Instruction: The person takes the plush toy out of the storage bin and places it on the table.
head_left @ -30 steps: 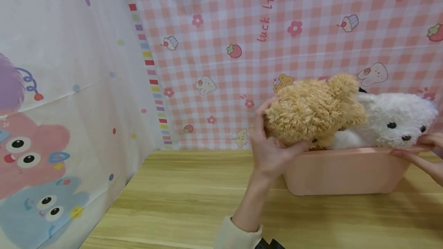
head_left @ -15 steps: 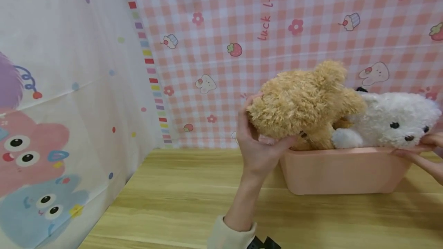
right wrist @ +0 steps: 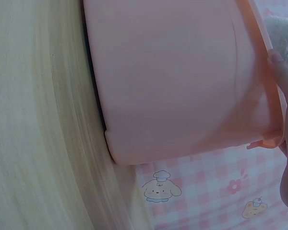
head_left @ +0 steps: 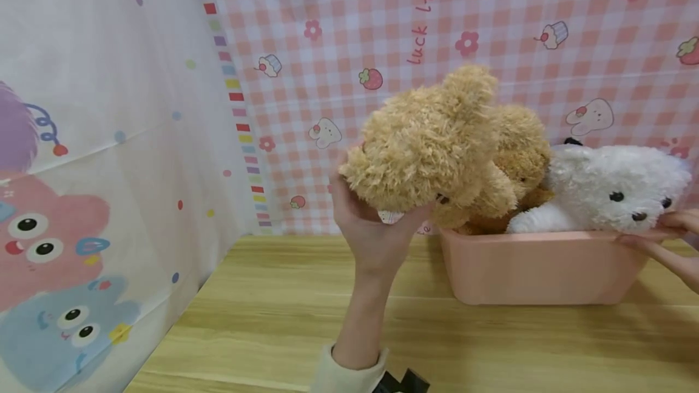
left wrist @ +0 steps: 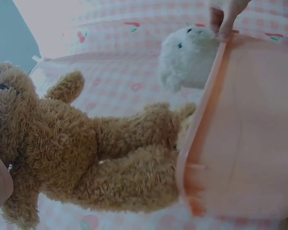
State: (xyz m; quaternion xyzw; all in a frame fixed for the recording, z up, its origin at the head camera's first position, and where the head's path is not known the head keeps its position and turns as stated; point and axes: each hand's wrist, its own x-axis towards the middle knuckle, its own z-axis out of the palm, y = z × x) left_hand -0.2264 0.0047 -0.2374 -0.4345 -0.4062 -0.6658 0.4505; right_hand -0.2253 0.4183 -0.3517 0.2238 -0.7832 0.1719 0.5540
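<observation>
My left hand (head_left: 377,229) grips a tan teddy bear (head_left: 420,144) by its head, thumb near one eye. The bear is tilted, its head out past the left end of a pink plastic bin (head_left: 540,268). In the left wrist view the bear's belly (left wrist: 62,143) shows, and its legs (left wrist: 125,177) reach to the bin's rim. More brown fur (head_left: 519,144) shows behind the head. My right hand (head_left: 668,247) pinches the bin's rim at the right end. Beside its fingers a white plush animal (head_left: 617,187) with black eyes and nose sits in the bin.
The bin stands on a wood-grain table (head_left: 273,302). Close behind it hangs a pink checked cloth (head_left: 327,102) with cartoon prints. A white printed cloth (head_left: 136,199) hangs along the table's left side.
My left hand has moved left and lifted the teddy bear's head up and out over the bin's left end. More of its fur has come into view. My right hand stays on the rim.
</observation>
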